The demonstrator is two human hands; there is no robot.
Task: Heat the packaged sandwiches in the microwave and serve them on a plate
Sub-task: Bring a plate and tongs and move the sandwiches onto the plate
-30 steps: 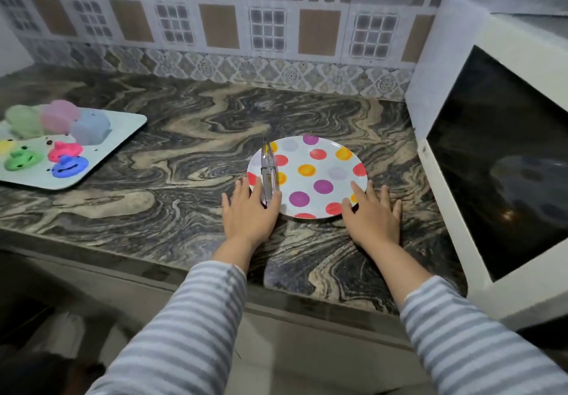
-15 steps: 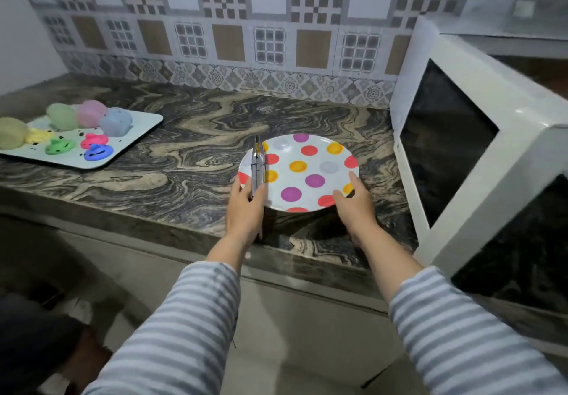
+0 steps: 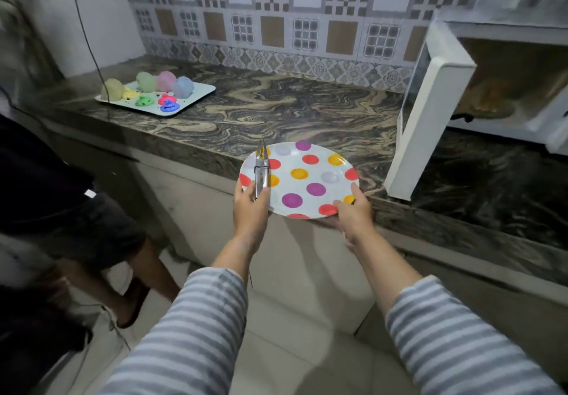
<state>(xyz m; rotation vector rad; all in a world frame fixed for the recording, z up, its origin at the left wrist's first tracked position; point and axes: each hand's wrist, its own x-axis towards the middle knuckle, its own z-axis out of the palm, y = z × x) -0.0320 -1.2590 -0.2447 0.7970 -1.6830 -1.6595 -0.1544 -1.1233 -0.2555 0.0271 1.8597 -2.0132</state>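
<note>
A white plate (image 3: 310,167) with coloured polka dots is lifted at the front edge of the marbled counter (image 3: 276,115). My left hand (image 3: 250,207) grips its left rim and pins metal tongs (image 3: 262,167) against it. My right hand (image 3: 353,213) grips the right front rim, thumb on top. At the right stands the white microwave (image 3: 504,87) with its door (image 3: 430,112) swung open. A brownish item, blurred, lies inside it (image 3: 488,102).
A white tray (image 3: 203,90) with pastel cups and bright moulds lies at the counter's back left. A cable (image 3: 89,41) hangs down the left wall. Another person's legs (image 3: 101,241) stand at the left on the tiled floor. Patterned tiles back the counter.
Both hands closed on the plate and raised it off the counter, drawing it toward the front edge. The view pulled back and the microwave door now stands open.
</note>
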